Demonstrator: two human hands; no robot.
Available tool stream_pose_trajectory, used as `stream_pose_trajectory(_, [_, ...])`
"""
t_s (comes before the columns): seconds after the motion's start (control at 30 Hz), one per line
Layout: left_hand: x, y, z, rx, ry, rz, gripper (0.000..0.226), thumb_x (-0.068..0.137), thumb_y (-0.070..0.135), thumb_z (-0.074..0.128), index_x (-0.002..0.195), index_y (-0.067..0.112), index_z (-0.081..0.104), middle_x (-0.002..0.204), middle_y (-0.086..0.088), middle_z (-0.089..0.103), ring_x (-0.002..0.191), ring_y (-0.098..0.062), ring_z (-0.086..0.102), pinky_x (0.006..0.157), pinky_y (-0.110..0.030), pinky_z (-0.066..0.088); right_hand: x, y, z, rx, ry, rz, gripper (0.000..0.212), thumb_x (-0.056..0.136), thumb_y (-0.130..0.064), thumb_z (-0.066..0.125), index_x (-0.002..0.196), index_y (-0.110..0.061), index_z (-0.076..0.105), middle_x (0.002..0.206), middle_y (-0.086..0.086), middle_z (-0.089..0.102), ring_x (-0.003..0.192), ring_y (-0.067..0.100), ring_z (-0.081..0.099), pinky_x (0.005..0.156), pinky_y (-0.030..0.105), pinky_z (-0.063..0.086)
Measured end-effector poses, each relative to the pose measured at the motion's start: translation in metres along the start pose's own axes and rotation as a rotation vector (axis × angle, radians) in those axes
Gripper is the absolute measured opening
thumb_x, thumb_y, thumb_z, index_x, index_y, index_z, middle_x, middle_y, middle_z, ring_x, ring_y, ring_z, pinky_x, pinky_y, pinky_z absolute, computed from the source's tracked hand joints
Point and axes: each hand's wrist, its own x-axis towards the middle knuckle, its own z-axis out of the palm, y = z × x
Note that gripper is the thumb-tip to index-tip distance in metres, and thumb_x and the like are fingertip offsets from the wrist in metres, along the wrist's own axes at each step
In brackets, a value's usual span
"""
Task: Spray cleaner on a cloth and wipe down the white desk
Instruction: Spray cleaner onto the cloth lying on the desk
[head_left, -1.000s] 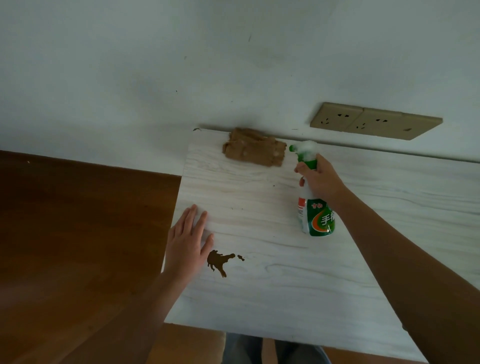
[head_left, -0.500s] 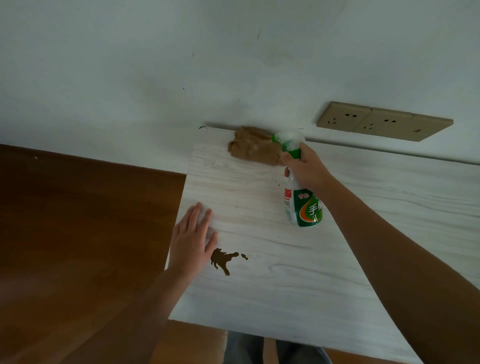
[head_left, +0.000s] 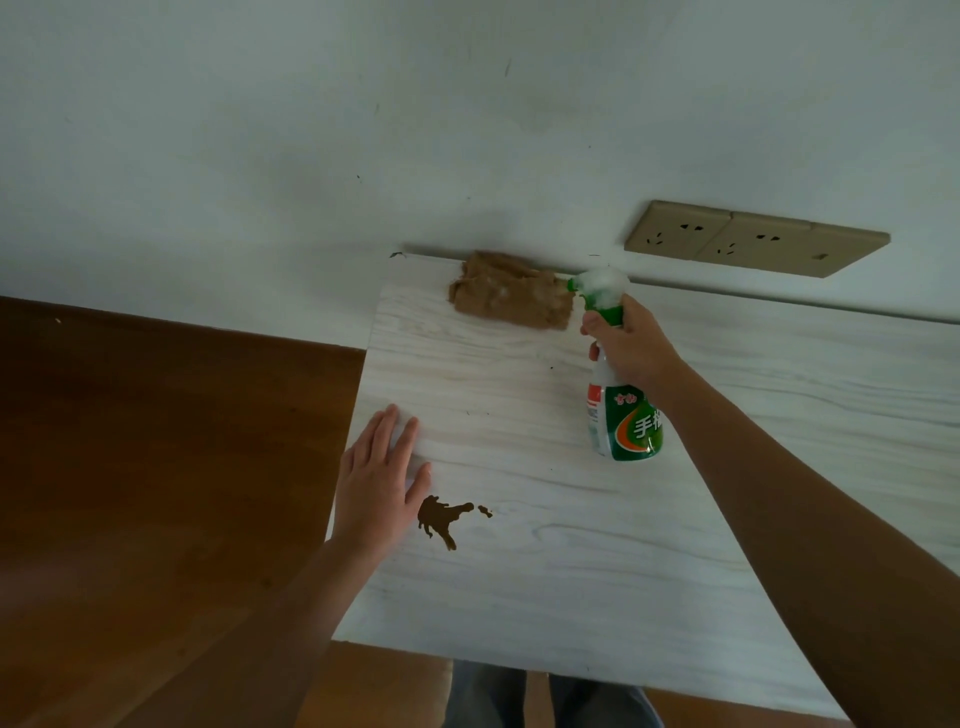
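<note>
Brown cloth (head_left: 511, 296) lies crumpled at the far edge of the white desk (head_left: 571, 597); right hand (head_left: 631, 348) grips the spray bottle (head_left: 623, 421), nozzle aimed at it; left hand (head_left: 382, 483) rests flat, fingers straight, likely bracing.

There is a single view, so no ground is shared with another camera. It sits on the person's head and looks forward and down, over the near edge of the worktop (head_left: 519, 597) toward the wall (head_left: 311, 130) behind it. The frame is rolled: the worktop's far edge slopes down to the right, and the sockets (head_left: 753, 239) slant with it. The wide lens takes in the floor (head_left: 130, 467) on the left and the person's legs (head_left: 488, 696) at the bottom edge. The camera is close. Both forearms enter from the bottom corners, with the left hand (head_left: 379, 488) low and centre-left. The right hand (head_left: 631, 345) holds the bottle (head_left: 623, 426) above centre, beside the cloth (head_left: 511, 296) at the far edge.
</note>
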Motion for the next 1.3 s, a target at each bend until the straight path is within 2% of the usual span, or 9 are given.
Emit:
stream_pose_trajectory(0.1, [0.0, 0.0, -0.001, -0.007, -0.001, -0.003, 0.071, 0.099, 0.056, 0.029, 0.153, 0.014, 0.048, 0.164, -0.014, 0.038, 0.152, -0.035, 0.035, 0.115, -0.05, 0.041, -0.004, 0.007, -0.005, 0.015, -0.009, 0.016, 0.019, 0.099, -0.034, 0.056, 0.112, -0.019, 0.057, 0.098, 0.009, 0.071, 0.079, 0.022, 0.065, 0.092, 0.052, 0.054])
stream_pose_trajectory(0.23, [0.0, 0.001, -0.001, -0.024, 0.009, -0.002, 0.071, 0.099, 0.055, 0.031, 0.152, 0.012, 0.05, 0.162, -0.016, 0.039, 0.151, -0.036, 0.037, 0.114, -0.051, 0.042, -0.01, 0.012, -0.008, 0.032, -0.053, 0.005, 0.025, 0.098, -0.035, 0.058, 0.117, -0.017, 0.057, 0.101, 0.006, 0.072, 0.082, 0.02, 0.067, 0.092, 0.048, 0.053])
stream_pose_trajectory(0.4, [0.0, 0.001, 0.0, -0.018, 0.016, -0.001, 0.071, 0.099, 0.055, 0.03, 0.153, 0.013, 0.049, 0.163, -0.015, 0.038, 0.152, -0.036, 0.035, 0.115, -0.052, 0.042, -0.007, 0.006, -0.002, -0.001, -0.047, -0.019, 0.025, 0.099, -0.036, 0.056, 0.114, -0.016, 0.056, 0.084, 0.002, 0.068, 0.074, 0.015, 0.063, 0.075, 0.033, 0.047])
stream_pose_trajectory(0.63, [0.0, 0.0, 0.002, -0.013, 0.026, -0.003, 0.069, 0.1, 0.055, 0.031, 0.153, 0.013, 0.049, 0.163, -0.015, 0.038, 0.152, -0.035, 0.035, 0.115, -0.05, 0.04, -0.004, -0.009, 0.009, 0.021, -0.089, -0.053, 0.018, 0.1, -0.035, 0.056, 0.11, -0.021, 0.053, 0.085, 0.001, 0.067, 0.076, 0.014, 0.064, 0.073, 0.031, 0.048])
stream_pose_trajectory(0.77, [0.0, -0.001, 0.003, -0.011, 0.018, -0.01, 0.068, 0.1, 0.054, 0.033, 0.153, 0.015, 0.047, 0.164, -0.014, 0.037, 0.153, -0.033, 0.034, 0.116, -0.049, 0.038, -0.001, -0.014, 0.012, 0.051, -0.103, -0.095, 0.007, 0.1, -0.032, 0.056, 0.103, -0.027, 0.053, 0.084, -0.003, 0.066, 0.073, 0.008, 0.063, 0.066, 0.025, 0.043])
stream_pose_trajectory(0.9, [0.0, -0.001, 0.004, -0.013, -0.002, -0.025, 0.068, 0.1, 0.055, 0.033, 0.155, 0.017, 0.045, 0.166, -0.012, 0.033, 0.154, -0.032, 0.03, 0.119, -0.047, 0.034, 0.004, -0.015, 0.017, -0.016, -0.114, -0.107, 0.016, 0.1, -0.035, 0.055, 0.109, -0.021, 0.052, 0.08, -0.001, 0.064, 0.07, 0.011, 0.061, 0.065, 0.026, 0.043])
stream_pose_trajectory(1.03, [0.0, -0.002, 0.003, -0.003, -0.009, -0.021, 0.067, 0.1, 0.054, 0.035, 0.155, 0.017, 0.045, 0.165, -0.012, 0.035, 0.154, -0.032, 0.032, 0.118, -0.046, 0.034, 0.005, -0.016, 0.018, -0.003, -0.132, -0.111, 0.023, 0.099, -0.036, 0.056, 0.113, -0.018, 0.054, 0.084, 0.001, 0.066, 0.074, 0.013, 0.063, 0.069, 0.029, 0.046])
stream_pose_trajectory(1.17, [0.0, 0.0, 0.002, -0.011, -0.009, -0.019, 0.067, 0.1, 0.054, 0.035, 0.153, 0.016, 0.047, 0.164, -0.013, 0.036, 0.153, -0.033, 0.033, 0.117, -0.047, 0.035, 0.004, -0.011, 0.01, 0.039, -0.119, -0.153, 0.012, 0.099, -0.031, 0.057, 0.107, -0.023, 0.057, 0.089, -0.002, 0.069, 0.078, 0.008, 0.067, 0.074, 0.028, 0.048])
stream_pose_trajectory(1.3, [0.0, 0.004, -0.001, -0.038, -0.004, -0.039, 0.067, 0.099, 0.053, 0.035, 0.152, 0.014, 0.05, 0.163, -0.013, 0.038, 0.152, -0.034, 0.035, 0.115, -0.05, 0.039, 0.008, -0.006, -0.01, 0.033, -0.028, -0.153, 0.024, 0.099, -0.033, 0.058, 0.11, -0.012, 0.062, 0.096, 0.006, 0.072, 0.092, 0.021, 0.069, 0.086, 0.038, 0.053])
